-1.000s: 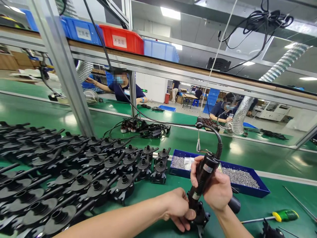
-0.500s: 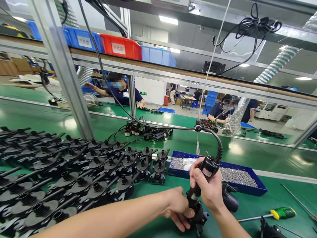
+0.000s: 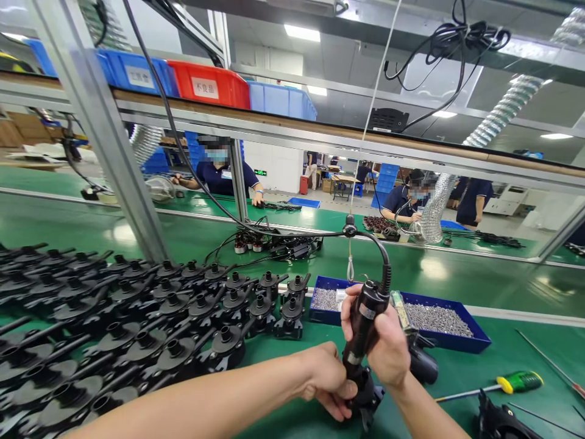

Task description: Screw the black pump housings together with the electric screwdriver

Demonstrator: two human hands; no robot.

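My right hand [image 3: 387,344] is wrapped round a black corded electric screwdriver [image 3: 363,320], tilted with its tip down. Below it is a black plastic part [image 3: 368,396], and the driver's lower end meets this part; the exact contact is hidden. My left hand [image 3: 328,381] is closed on the part's left side, its fingers by the driver's nose. Behind the hands stands a blue tray [image 3: 478,341] with small metal screws [image 3: 439,320]. A black cylindrical piece [image 3: 423,363] lies just right of my right hand.
Rows of black assemblies [image 3: 173,350] cover the left of the green bench. At right lie a green-yellow screwdriver [image 3: 518,382] and another black part [image 3: 500,421]. Cabled motors [image 3: 249,244] lie behind. A metal post [image 3: 103,134] rises at left. Co-workers sit across the bench.
The view has shifted slightly. The electric screwdriver has turned a little in my right hand and leans less. My left hand keeps its hold on the black part.
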